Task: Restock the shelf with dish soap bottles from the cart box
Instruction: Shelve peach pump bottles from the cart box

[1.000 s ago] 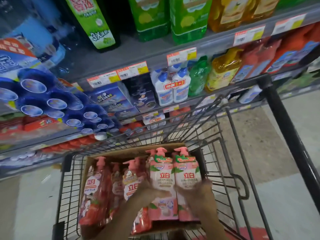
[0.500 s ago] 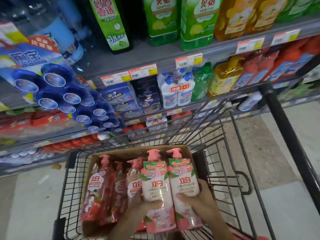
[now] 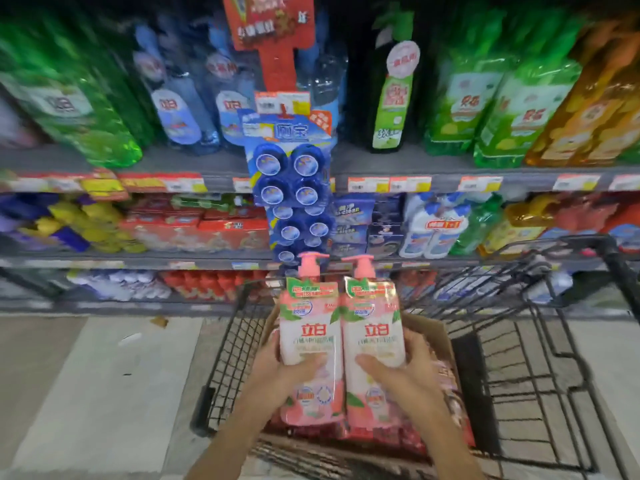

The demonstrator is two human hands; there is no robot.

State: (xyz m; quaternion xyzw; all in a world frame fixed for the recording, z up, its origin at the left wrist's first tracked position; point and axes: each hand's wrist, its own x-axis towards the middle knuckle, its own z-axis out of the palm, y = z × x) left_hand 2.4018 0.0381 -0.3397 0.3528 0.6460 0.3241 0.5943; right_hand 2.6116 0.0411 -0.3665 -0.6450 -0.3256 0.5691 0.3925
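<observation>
Two pink pump bottles (image 3: 341,344) of dish soap, pressed side by side as a pair, are held upright above the cardboard box (image 3: 434,336) in the cart (image 3: 519,375), pump heads pointing toward the shelf (image 3: 381,162). The left hand (image 3: 277,372) wraps the left bottle's lower body, thumb across its front; the right hand (image 3: 405,370) mirrors it on the right bottle — both sets of fingers closed firmly on the plastic. Full bottles of this kind are likely heavy for their size, stiff-walled and slick under glossy labels, so a grip low on the body, squeezing the two together, looks sounder than lifting by the thin pump necks, which could snap or twist. More red-and-pink stock lies in the box beneath, mostly hidden behind the pair and the wrists. A hanging strip of blue toilet blocks (image 3: 294,181) dangles just behind the pumps. Shelf goods are motion-blurred — labels and price tags are largely unreadable — and where the bottles belong cannot be made out.
</observation>
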